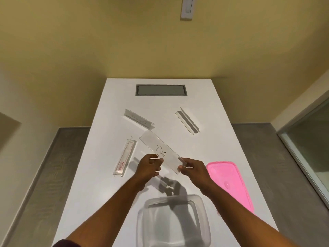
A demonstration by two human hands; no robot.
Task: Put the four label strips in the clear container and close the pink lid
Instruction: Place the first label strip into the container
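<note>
A clear label strip marked "Dog" [161,148] is held above the white table [106,184] by both hands. My left hand [147,168] pinches its near long edge, and my right hand [193,169] pinches its near right corner. Three other strips lie on the table: one with pink print [124,155] at the left, one greyish [138,118] further back, one white and grey [187,121] at the back right. The clear container [173,221] stands open near the front edge. Its pink lid [231,182] lies flat to the right.
A grey rectangular hatch [161,90] is set into the table's far end. Grey floor runs along both sides of the table. A glass panel [311,145] stands at the right, and a wall switch [187,8] is mounted above.
</note>
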